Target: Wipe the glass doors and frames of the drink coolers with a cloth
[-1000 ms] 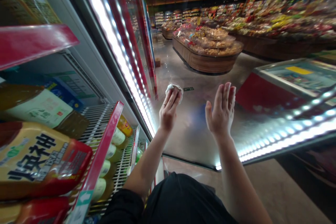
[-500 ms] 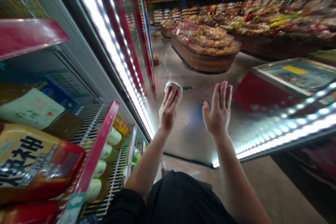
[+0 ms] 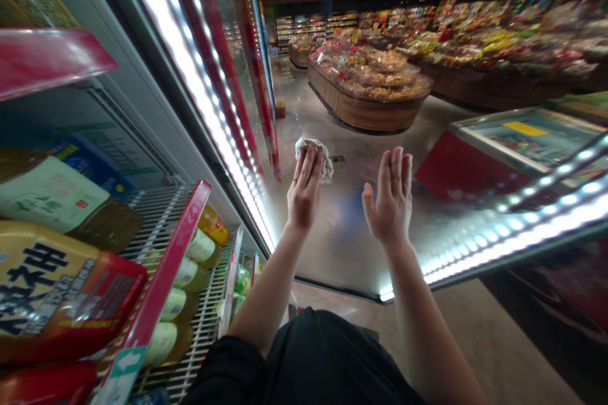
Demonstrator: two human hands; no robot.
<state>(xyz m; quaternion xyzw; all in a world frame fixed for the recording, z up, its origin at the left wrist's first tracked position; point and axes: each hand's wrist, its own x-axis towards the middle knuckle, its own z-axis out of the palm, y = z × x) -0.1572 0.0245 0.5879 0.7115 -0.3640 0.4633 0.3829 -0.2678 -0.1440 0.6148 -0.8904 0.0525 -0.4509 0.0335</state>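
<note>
A crumpled white cloth (image 3: 325, 166) lies under the fingers of my left hand (image 3: 304, 193), which presses it against the clear glass door (image 3: 342, 234). The cloth's edges show above and to the right of the fingertips. My right hand (image 3: 390, 202) is open to the right of it, palm toward the same glass, fingers straight and close together, thumb apart. Whether that palm touches the glass I cannot tell. Bright light strips (image 3: 475, 253) run along the door's edges.
At left, a cooler's wire shelves with a red front rail (image 3: 166, 272) hold several bottles, including a large yellow-and-red one (image 3: 57, 291). Beyond the glass stand a wooden display stand (image 3: 370, 104) heaped with packaged goods and a red-sided chest freezer (image 3: 465, 164).
The cloth has spread wider under my left hand, showing more at its right side. Both hands and the surroundings appear slightly farther left in view.
</note>
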